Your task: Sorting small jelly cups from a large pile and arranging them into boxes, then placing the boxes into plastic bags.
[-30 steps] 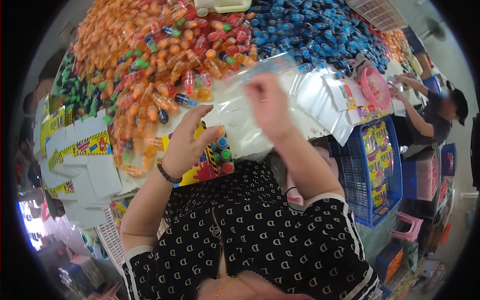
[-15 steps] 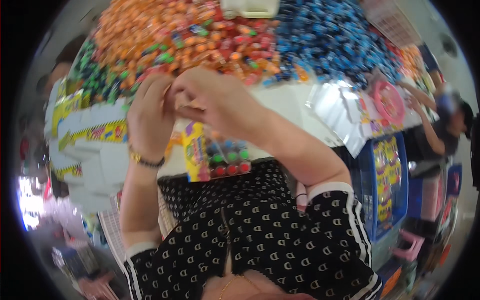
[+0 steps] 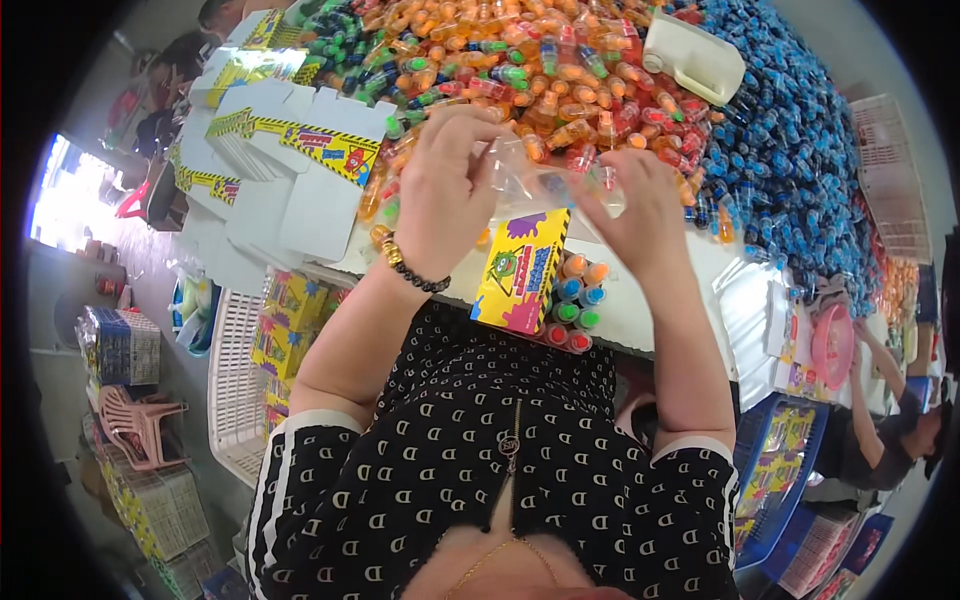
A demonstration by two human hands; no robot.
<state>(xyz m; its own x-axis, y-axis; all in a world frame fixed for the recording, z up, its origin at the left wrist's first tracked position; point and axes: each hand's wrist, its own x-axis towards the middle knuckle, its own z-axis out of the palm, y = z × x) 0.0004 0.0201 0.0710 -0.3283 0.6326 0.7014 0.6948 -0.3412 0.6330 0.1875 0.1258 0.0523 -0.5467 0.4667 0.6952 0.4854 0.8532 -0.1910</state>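
A clear plastic bag (image 3: 545, 180) is held up between both hands above the near edge of the counter (image 3: 640, 300), just over the open yellow-and-purple carton of small coloured bottles (image 3: 525, 270); its mouth is best kept taut and pinched evenly on both sides. The left hand (image 3: 445, 195) is raised with wrist bent, fingers (image 3: 470, 135) closed on the bag's left edge, and the right hand (image 3: 640, 215) mirrors it, fingers pinched on the right edge.

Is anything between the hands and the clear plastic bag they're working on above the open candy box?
Nothing visible does. The left hand and right hand both already pinch the clear plastic bag, held just above the open candy box; only air shows between bag and box.
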